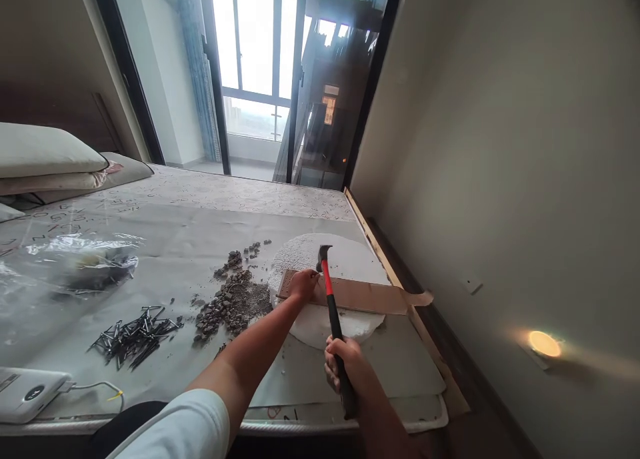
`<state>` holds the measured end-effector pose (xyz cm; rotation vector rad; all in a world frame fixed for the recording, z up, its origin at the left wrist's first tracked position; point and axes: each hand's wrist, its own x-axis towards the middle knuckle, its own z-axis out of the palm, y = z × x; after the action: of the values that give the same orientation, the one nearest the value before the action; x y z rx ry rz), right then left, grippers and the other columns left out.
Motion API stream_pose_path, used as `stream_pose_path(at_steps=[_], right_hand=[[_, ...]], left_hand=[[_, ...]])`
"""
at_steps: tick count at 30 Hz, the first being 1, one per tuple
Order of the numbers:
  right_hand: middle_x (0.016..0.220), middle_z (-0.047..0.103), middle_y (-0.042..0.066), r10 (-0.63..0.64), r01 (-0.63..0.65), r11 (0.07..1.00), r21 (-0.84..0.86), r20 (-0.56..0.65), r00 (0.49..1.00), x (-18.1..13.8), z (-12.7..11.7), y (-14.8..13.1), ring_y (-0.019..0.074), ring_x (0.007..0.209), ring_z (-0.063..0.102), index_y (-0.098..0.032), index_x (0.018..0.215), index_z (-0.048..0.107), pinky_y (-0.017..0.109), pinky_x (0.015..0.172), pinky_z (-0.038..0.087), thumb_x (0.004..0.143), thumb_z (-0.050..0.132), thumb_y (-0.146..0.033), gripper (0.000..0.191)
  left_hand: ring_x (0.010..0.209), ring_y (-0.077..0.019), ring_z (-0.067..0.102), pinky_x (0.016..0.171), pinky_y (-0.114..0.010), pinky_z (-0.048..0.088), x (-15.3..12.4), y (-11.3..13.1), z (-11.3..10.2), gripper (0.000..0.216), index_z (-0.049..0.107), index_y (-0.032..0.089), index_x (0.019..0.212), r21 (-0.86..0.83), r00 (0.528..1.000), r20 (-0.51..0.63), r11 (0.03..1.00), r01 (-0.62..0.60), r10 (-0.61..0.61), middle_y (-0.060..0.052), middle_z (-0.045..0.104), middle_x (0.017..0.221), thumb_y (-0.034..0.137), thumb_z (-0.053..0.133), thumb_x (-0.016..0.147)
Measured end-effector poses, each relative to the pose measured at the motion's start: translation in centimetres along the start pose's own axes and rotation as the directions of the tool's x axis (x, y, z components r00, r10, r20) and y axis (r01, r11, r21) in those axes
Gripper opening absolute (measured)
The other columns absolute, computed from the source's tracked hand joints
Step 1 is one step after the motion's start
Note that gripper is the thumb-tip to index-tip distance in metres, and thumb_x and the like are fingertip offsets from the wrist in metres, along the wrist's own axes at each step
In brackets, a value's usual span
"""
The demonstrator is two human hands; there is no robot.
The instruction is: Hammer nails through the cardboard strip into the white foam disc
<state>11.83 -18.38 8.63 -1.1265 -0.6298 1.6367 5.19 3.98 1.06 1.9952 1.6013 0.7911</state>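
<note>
My right hand [347,365] is wrapped round the black grip of a claw hammer [328,279], which has a red neck and a dark head. The hammer head is just beside the fingertips of my left hand [303,285]. Those fingers are pinched on what looks like a thin nail [317,277], mostly hidden, over a brown wooden board [360,294]. Small holes or dots mark the board's left end. Beneath the board lies a round white foam disc [345,249] with a rough surface. A heap of dark nails [135,335] lies to the left.
Grey rubble [230,302] is strewn left of the disc. A clear plastic bag [75,265] and a white power bank [33,393] with a cable are further left. Grey sheeting [170,239] covers the mattress, with a wooden edge strip [370,232] at right, near the wall.
</note>
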Motion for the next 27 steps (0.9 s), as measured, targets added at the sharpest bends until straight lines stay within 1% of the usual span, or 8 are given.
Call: stream_pose_path(at_steps=[5,10,11,14,16,21,24,27], right_hand=[[0.034,0.032,-0.013,-0.087,0.087,0.996,-0.008,0.018,0.996,-0.2,-0.2,0.0,0.0048,0.025,0.025,-0.022,0.071,0.036,0.015,0.026,0.017,0.061,0.052,-0.028,0.019],[0.037,0.036,-0.012,0.044,-0.044,0.999,0.005,0.002,0.999,0.0,-0.1,0.1,0.0045,0.026,0.026,-0.022,0.067,0.035,0.016,0.025,0.019,0.058,0.051,-0.029,0.020],[0.037,0.036,-0.012,0.042,-0.042,0.999,0.013,0.009,0.999,-0.1,-0.1,0.1,0.0044,0.026,0.026,-0.022,0.068,0.035,0.016,0.026,0.019,0.058,0.052,-0.030,0.020],[0.036,0.034,-0.013,-0.057,0.056,0.998,0.029,0.036,0.998,-0.4,-0.2,0.1,0.0046,0.026,0.026,-0.022,0.070,0.037,0.016,0.026,0.018,0.060,0.051,-0.029,0.019],[0.035,0.033,-0.013,-0.078,0.078,0.997,0.018,0.027,0.997,-0.3,-0.2,0.3,0.0048,0.025,0.025,-0.022,0.070,0.037,0.016,0.026,0.017,0.061,0.051,-0.029,0.018],[0.035,0.034,-0.012,0.041,-0.040,0.999,0.034,-0.013,0.999,0.6,-0.4,0.8,0.0046,0.026,0.024,-0.022,0.067,0.034,0.015,0.025,0.017,0.057,0.051,-0.030,0.021],[0.036,0.032,-0.013,-0.019,0.020,0.999,0.041,-0.006,1.000,0.4,-0.5,0.8,0.0046,0.026,0.023,-0.022,0.069,0.037,0.015,0.025,0.017,0.058,0.051,-0.029,0.019],[0.035,0.032,-0.013,-0.085,0.085,0.996,0.028,-0.005,0.996,0.4,-0.5,1.0,0.0053,0.025,0.025,-0.022,0.069,0.038,0.016,0.025,0.017,0.060,0.050,-0.028,0.016]], left_hand=[[0.087,-0.0184,0.060,0.073,-0.026,0.040,0.0,-0.1,0.1,0.026,0.070,0.023,0.093,0.002,1.000,0.002,1.000,-0.007,0.007,-0.006,0.070,0.097,0.037,0.053,0.080],[0.084,-0.0189,0.060,0.071,-0.026,0.040,0.0,-0.1,0.1,0.024,0.071,0.023,0.090,0.044,1.000,0.008,0.999,0.016,-0.017,-0.006,0.070,0.092,0.034,0.053,0.079],[0.085,-0.0192,0.060,0.071,-0.026,0.040,-0.1,-0.1,0.1,0.024,0.071,0.023,0.090,0.053,1.000,0.013,0.998,0.025,-0.026,-0.006,0.070,0.093,0.035,0.053,0.079],[0.087,-0.0194,0.060,0.072,-0.026,0.040,-0.1,-0.1,0.2,0.026,0.071,0.024,0.092,0.054,1.000,0.015,0.998,0.013,-0.013,-0.006,0.069,0.096,0.037,0.053,0.079],[0.087,-0.0191,0.059,0.072,-0.026,0.040,-0.1,-0.1,0.2,0.026,0.071,0.024,0.092,0.048,1.000,0.009,0.999,0.004,-0.004,-0.006,0.069,0.097,0.037,0.052,0.079],[0.083,-0.0194,0.059,0.069,-0.026,0.039,0.1,-0.5,0.3,0.022,0.071,0.022,0.084,0.073,1.000,0.023,0.997,0.009,-0.011,-0.007,0.069,0.090,0.033,0.053,0.077],[0.084,-0.0182,0.058,0.069,-0.025,0.037,0.1,-0.7,0.4,0.019,0.070,0.021,0.083,0.037,1.000,0.002,0.999,-0.021,0.021,-0.006,0.068,0.092,0.029,0.054,0.075],[0.079,-0.0162,0.057,0.066,-0.024,0.036,0.1,-0.7,0.0,0.018,0.065,0.021,0.087,-0.020,1.000,-0.027,1.000,-0.013,0.013,-0.004,0.067,0.088,0.027,0.055,0.073]])
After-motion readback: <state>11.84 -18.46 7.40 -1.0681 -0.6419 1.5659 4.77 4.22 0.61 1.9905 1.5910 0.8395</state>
